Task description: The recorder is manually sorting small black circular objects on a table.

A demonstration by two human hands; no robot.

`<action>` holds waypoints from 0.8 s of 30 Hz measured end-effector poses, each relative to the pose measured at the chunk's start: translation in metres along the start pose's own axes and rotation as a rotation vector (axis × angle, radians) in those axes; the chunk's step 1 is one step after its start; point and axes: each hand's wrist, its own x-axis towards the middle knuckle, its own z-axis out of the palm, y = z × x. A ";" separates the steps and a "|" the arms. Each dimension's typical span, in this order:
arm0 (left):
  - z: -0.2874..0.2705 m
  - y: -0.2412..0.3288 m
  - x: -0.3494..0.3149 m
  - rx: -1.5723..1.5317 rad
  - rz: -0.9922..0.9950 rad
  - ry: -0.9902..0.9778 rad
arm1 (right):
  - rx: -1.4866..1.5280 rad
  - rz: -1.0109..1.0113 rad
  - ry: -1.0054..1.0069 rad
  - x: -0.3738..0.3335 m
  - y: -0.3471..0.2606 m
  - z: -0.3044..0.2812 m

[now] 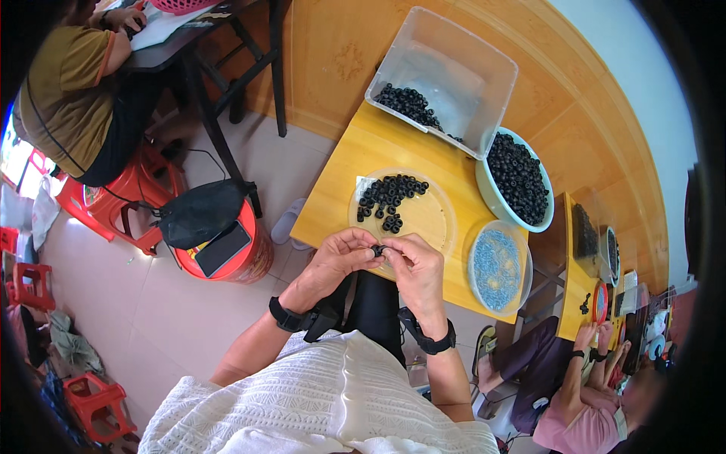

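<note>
Between the fingertips of both hands, just over the near edge of the yellow table (pixel 333 198), is a small black ring-shaped part (pixel 377 250). My left hand (pixel 342 256) pinches it from one side, and my right hand (pixel 417 266) pinches it from the other. Right beyond my fingers lies a round clear tray (pixel 432 219) with several loose black ring-shaped parts (pixel 392 194) in it. To the right of my right hand stands a round clear tub (pixel 523 286) full of small pale-blue pieces (pixel 495 268). The fingers partly cover the held part.
A tilted clear bin (pixel 454 49) and a pale-green basin (pixel 495 193), both holding black parts, stand at the table's far side. A red bucket (pixel 255 265) carries a black bag (pixel 200 212) and a phone (pixel 223 248). Other people work at the upper left and lower right.
</note>
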 end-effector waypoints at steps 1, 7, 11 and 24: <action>0.001 0.001 -0.001 0.020 0.005 -0.001 | -0.064 -0.032 0.002 -0.001 -0.001 0.000; 0.001 -0.003 -0.003 0.131 0.052 0.021 | -0.352 -0.127 -0.014 -0.005 -0.006 0.005; 0.000 -0.008 -0.003 0.233 0.136 0.039 | -0.514 -0.135 0.003 -0.006 -0.009 0.014; 0.003 -0.010 0.001 0.375 0.307 0.117 | -0.202 0.138 0.005 0.011 0.006 0.005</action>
